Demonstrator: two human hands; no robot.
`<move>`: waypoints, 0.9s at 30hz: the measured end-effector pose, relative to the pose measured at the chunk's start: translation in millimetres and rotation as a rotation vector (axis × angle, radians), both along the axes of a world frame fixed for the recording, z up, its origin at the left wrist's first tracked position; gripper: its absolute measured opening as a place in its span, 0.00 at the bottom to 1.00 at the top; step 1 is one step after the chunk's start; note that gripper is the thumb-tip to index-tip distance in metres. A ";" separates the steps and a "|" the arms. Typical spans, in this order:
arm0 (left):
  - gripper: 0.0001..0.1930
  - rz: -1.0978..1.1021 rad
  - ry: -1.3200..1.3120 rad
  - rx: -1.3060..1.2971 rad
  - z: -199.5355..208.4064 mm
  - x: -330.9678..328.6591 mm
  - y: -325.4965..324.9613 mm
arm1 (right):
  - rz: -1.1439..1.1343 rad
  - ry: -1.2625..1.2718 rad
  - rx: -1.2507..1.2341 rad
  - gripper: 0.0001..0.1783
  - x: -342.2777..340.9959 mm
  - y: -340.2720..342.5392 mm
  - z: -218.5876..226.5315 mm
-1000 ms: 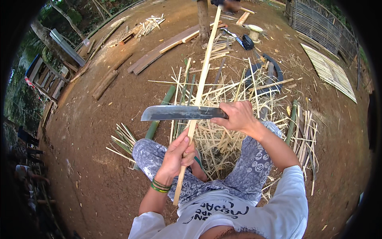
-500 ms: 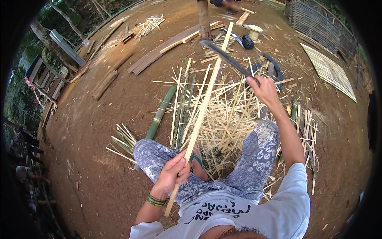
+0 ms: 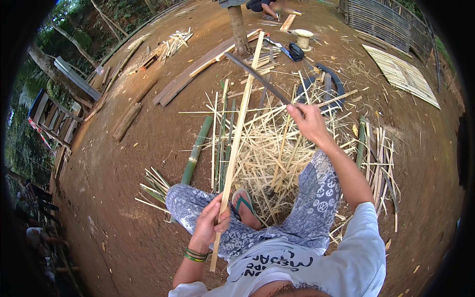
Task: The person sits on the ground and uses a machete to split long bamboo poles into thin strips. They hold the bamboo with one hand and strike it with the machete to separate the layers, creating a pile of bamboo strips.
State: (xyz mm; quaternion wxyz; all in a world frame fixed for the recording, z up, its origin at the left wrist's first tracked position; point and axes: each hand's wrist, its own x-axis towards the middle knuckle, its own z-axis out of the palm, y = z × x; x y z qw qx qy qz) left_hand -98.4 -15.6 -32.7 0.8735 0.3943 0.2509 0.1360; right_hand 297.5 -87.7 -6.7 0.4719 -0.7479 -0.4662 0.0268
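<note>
My left hand (image 3: 212, 220) is closed around the lower part of a long, pale bamboo strip (image 3: 239, 129), which slants up and away over the ground. In my right hand (image 3: 309, 121) is the handle of a machete (image 3: 264, 81), its dark blade reaching up and left. The blade crosses the strip near the far end; whether it touches cannot be told. Below both lies a heap of pale bamboo shavings (image 3: 272, 156) between my legs. Thin green and pale strips (image 3: 228, 143) lie left of the heap, beside a green bamboo pole (image 3: 197, 151).
A bundle of split strips (image 3: 381, 173) lies to the right, and another (image 3: 157, 183) by my left knee. Beyond the heap are a black curved ring (image 3: 336, 86), a wooden spool (image 3: 303, 39), dark planks (image 3: 193, 74) and a tree trunk (image 3: 238, 29). Another person (image 3: 262, 7) crouches far off.
My right hand and the machete have shifted left and slightly down in the picture. The strip's far end has also moved left, and the whole view has shifted a little.
</note>
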 end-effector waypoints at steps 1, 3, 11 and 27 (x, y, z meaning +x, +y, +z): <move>0.23 -0.010 -0.001 0.017 2.3 3.0 -1.0 | 0.032 -0.016 -0.014 0.37 -8.8 0.1 1.2; 0.23 -0.003 -0.020 0.034 3.1 9.2 -3.0 | 0.142 -0.007 -0.066 0.37 -27.9 3.4 -0.5; 0.23 0.037 -0.045 0.080 13.8 43.5 -3.5 | 0.367 -0.443 -0.101 0.35 -103.0 -2.8 -23.0; 0.24 0.006 0.040 0.245 21.4 33.8 -17.3 | 0.067 -0.444 -0.194 0.40 -27.9 4.9 -12.6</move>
